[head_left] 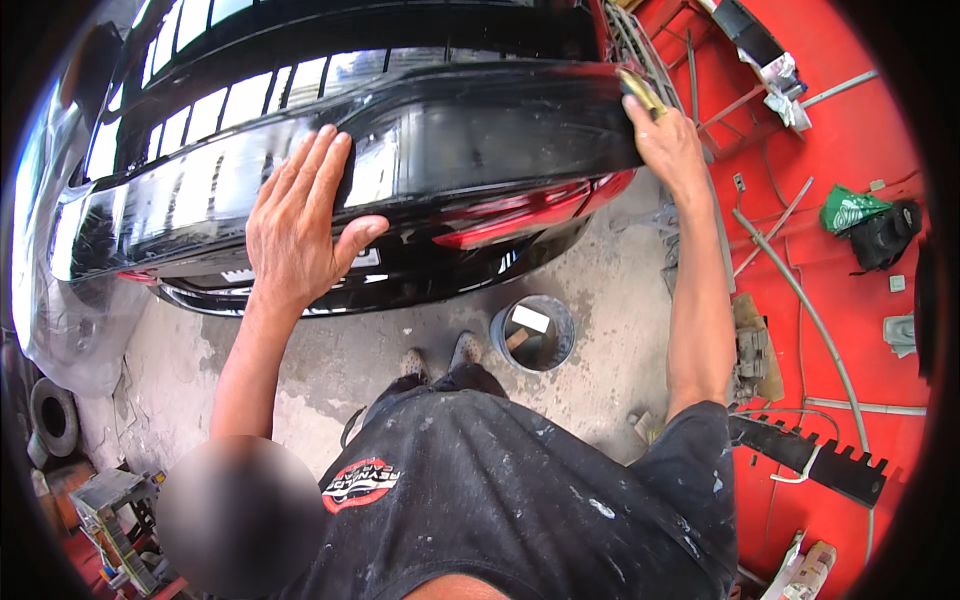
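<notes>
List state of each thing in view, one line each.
Left hand: open, flat on the black car panel.
Right hand: shut on yellowish pad, pressed at the panel's right edge.
Black car panel: glossy, wet-looking, reflecting light.
Tail light: red, unlit.
Grey bucket: upright on concrete, uncovered, something pale inside.

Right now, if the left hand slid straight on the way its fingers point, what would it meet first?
The left hand lies flat on the glossy black car panel; its fingers point up-right, so probably only more panel.
</notes>
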